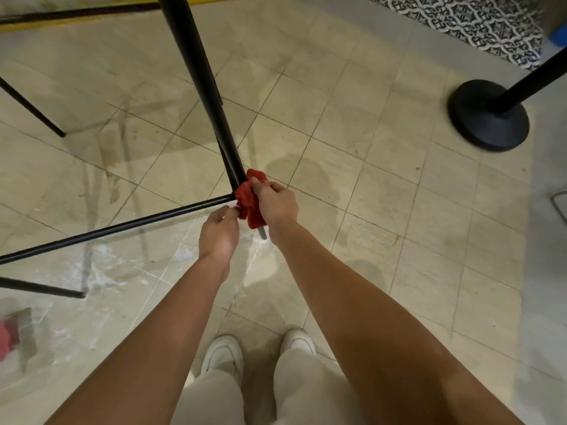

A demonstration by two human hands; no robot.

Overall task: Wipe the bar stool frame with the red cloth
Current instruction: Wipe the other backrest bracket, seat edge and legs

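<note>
So the crumpled red cloth (pixel 250 200) is bunched on the lower joint of the thin black metal stool frame (pixel 196 65), gripped by the right hand (pixel 276 204), seemingly pinched by the left hand (pixel 218 230) too, leg slanting up and away.

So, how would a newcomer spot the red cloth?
Follow the thick black stool leg down to where the crossbar joins. The red cloth is bunched there in the right hand, unlike the blurred red shape on the floor, far left.
</note>
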